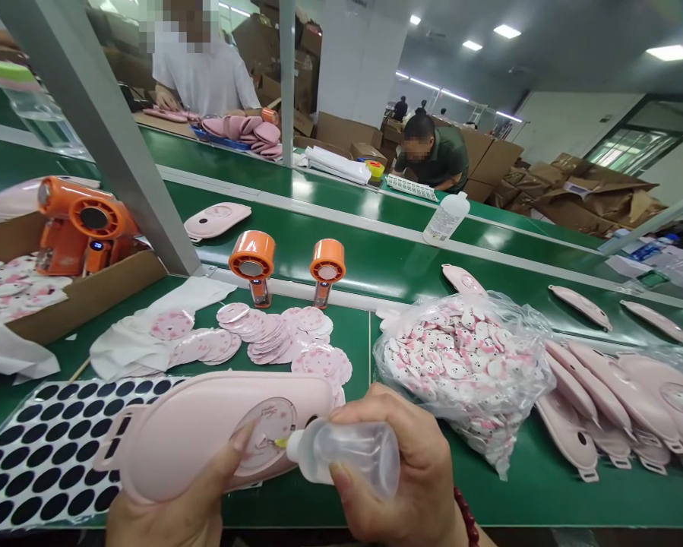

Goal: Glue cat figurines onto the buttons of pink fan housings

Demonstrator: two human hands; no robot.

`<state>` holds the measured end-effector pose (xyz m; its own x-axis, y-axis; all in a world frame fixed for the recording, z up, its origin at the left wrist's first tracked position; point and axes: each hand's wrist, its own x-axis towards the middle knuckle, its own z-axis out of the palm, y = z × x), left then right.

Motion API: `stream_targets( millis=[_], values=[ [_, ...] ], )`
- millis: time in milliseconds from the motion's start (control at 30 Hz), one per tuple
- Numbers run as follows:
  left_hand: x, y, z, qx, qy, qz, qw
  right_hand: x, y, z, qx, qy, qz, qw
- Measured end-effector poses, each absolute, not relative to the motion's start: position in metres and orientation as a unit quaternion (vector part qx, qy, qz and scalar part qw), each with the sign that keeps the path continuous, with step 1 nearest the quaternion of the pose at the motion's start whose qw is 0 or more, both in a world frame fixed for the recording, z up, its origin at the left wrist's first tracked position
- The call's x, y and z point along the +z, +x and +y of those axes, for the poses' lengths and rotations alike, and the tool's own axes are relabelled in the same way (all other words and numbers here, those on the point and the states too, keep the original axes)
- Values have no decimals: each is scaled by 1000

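My left hand [170,505] is shut on a pale pink plastic fan housing [198,437], its thumb resting on the face. My right hand [401,475] grips a translucent squeeze bottle [349,456] with a thin yellow-tipped nozzle. That nozzle touches the round recess [270,433] in the housing. Beyond the housing lie loose piles of round pink patterned stickers [267,338]. To the right, a clear plastic bag [460,365] holds many similar round pieces. A sheet of black dots [45,456] lies under the housing's left end.
Several pink housings [580,410] lie on the green conveyor at right. Orange fans [252,258] stand beyond the stickers, and a cardboard box [73,289] sits at left. A metal post [110,129] rises there. Co-workers [429,152] work at the far belts among cartons.
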<state>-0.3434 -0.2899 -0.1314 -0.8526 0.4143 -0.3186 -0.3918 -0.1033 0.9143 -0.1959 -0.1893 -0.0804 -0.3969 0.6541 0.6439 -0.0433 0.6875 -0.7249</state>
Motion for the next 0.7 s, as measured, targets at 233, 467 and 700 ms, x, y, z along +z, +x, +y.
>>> stream_targets(
  millis=[233,467,700],
  values=[
    [-122,-344,-282,725,-28,587,358,-86,-197,-189,342,-203,-757,518],
    [-115,-346,-277,712,-92,556,419,-93,-196,-188,324,-172,-767,527],
    [-115,-352,-281,681,-153,532,480,-120,-184,-197,276,-149,-798,514]
  ],
)
